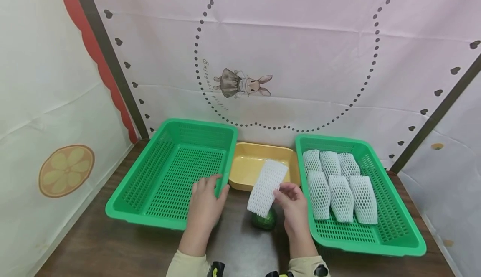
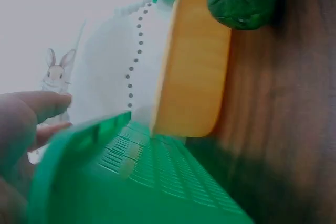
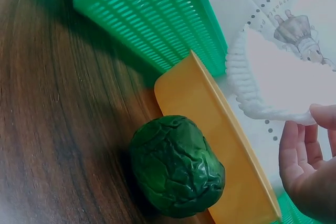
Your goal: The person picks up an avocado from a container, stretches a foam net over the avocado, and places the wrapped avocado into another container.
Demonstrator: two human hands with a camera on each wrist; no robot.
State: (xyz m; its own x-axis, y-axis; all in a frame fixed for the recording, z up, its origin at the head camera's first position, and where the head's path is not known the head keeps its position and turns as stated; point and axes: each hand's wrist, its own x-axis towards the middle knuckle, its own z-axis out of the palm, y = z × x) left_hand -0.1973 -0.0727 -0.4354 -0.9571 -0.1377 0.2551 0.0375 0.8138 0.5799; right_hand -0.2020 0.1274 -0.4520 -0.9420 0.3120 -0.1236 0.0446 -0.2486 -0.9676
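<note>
My right hand pinches a white foam net sleeve by its edge between thumb and fingers, holding it up in front of the yellow bin. Below the sleeve, a dark green, wrinkled, roundish thing lies on the table beside the yellow bin; in the head view the sleeve covers part of it. My left hand is over the right edge of the left green basket, its fingers loosely bent with nothing in them.
A yellow bin stands between the two green baskets. The right basket holds several white net sleeves in two rows. Dark wood table lies in front, and printed cloth walls rise behind and at the sides.
</note>
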